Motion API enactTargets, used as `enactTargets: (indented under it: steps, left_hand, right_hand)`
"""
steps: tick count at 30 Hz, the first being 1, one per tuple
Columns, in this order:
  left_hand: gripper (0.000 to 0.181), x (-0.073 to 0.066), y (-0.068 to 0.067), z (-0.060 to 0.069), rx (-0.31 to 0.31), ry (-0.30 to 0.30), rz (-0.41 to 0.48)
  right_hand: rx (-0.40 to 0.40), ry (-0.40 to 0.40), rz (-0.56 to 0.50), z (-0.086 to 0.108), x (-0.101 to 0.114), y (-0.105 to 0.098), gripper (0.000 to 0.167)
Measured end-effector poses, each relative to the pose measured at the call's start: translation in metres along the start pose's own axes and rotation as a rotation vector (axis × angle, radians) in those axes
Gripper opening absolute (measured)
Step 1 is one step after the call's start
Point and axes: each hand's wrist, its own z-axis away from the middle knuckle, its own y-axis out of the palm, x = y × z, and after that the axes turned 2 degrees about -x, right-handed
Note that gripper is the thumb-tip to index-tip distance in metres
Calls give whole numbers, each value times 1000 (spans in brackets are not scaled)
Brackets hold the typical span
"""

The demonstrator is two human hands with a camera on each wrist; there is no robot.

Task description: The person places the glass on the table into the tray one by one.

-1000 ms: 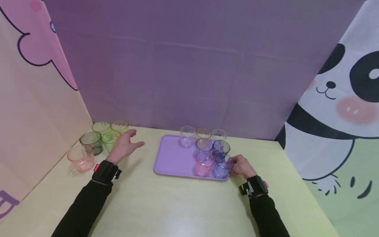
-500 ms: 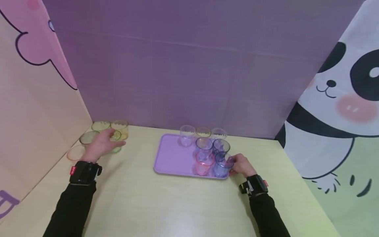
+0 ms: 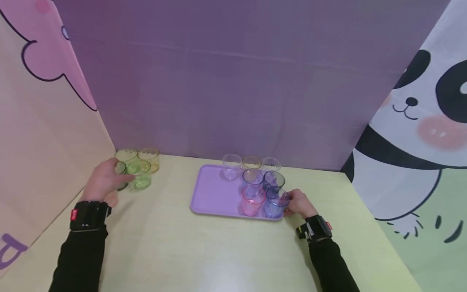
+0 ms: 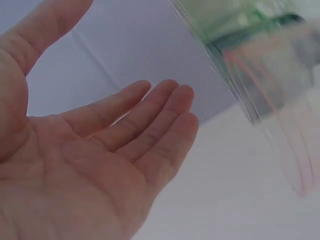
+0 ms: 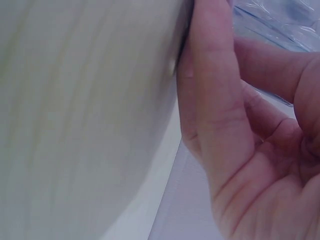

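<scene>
In the head view, my left hand (image 3: 102,178) is over a pink cup (image 3: 112,198) and beside a dark green cup (image 3: 122,184), hiding parts of both. Its fingers are spread and relaxed in the left wrist view, the palm (image 4: 75,170) bare, with the pink cup (image 4: 280,115) to the right; contact is not visible. My right hand (image 3: 300,204) grips the right edge of the purple tray (image 3: 215,194), close against a blue cup (image 3: 275,207). The right wrist view has its curled fingers (image 5: 220,100) at that edge, the blue cup (image 5: 280,25) behind the thumb.
On the tray stand several more cups: pink (image 3: 251,205), dark (image 3: 274,182), purple (image 3: 252,178) and clear ones (image 3: 231,168) at the back. Green (image 3: 140,178) and yellow (image 3: 153,160) cups are at the table's back left corner, against the walls.
My left hand has moved left and toward me, from beside the green cup to the dark green and pink cups. My right hand has kept its place at the tray.
</scene>
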Motion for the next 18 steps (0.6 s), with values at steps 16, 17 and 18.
enactTargets:
  steps: [16, 17, 18]
  left_hand:
    - [93, 35, -27, 14, 201, -113, -96]
    - [95, 37, -27, 15, 222, -123, -93]
    - [97, 39, -27, 15, 242, -134, -94]
  right_hand:
    - [-9, 1, 24, 3, 1, -2, 16]
    - [-9, -1, 24, 3, 1, -2, 15]
    - [-10, -1, 20, 2, 0, -1, 14]
